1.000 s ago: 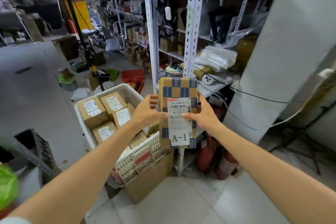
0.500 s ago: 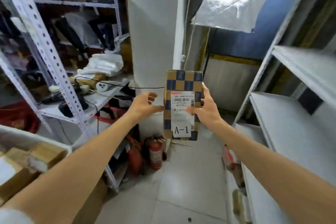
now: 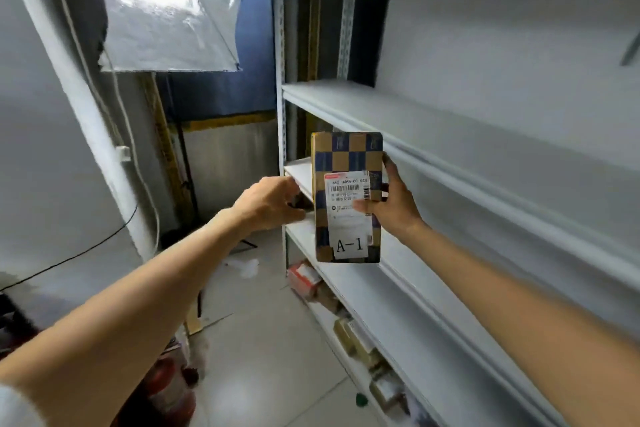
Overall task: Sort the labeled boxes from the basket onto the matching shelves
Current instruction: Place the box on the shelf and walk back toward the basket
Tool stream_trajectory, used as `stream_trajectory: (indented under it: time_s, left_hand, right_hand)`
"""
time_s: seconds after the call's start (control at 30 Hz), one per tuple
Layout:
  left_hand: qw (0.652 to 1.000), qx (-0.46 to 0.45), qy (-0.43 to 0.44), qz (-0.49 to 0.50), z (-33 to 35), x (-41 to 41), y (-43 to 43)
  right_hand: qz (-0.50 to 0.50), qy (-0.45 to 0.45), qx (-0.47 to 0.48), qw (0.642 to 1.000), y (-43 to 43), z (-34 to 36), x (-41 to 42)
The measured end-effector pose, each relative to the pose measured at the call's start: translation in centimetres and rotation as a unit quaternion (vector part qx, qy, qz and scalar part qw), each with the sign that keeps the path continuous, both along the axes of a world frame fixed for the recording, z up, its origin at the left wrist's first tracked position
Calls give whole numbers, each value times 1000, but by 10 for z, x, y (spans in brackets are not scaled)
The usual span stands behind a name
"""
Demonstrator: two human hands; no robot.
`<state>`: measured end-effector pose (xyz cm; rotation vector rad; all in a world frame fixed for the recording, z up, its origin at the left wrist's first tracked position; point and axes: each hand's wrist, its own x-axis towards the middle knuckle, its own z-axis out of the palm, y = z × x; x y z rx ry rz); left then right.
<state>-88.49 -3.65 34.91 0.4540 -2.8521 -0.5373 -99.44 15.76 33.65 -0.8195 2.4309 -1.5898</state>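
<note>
Right hand (image 3: 393, 210) grips upright A-1 box (image 3: 346, 159); left hand (image 3: 270, 204) just beside it

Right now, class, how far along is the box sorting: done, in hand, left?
Done, seemingly: a few boxes lie low in the shelves. In hand: the right grip holds the A-1 box upright before the shelves; the left grip is at its edge. Left: shelving it; the basket is out of view.

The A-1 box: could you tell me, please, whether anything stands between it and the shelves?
Nothing visible does. The box, held in the right hand, is right in front of the white shelves, whose boards beside it show bare. Small packages lie on a lower level. No shelf labels show.
</note>
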Motion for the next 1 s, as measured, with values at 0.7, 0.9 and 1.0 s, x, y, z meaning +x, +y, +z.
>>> stream_trajectory:
  time_s: [0.7, 0.9, 1.0]
  left_hand:
    - [936, -21, -47, -348, 10, -53, 133]
    - [921, -8, -36, -388, 24, -57, 170]
    - [916, -7, -30, -401, 37, -62, 194]
  right_hand:
    - [-345, 34, -26, 938, 150, 19, 105]
    - [-385, 57, -34, 920, 184, 35, 112]
    - [-405, 73, -31, 911, 204, 47, 117]
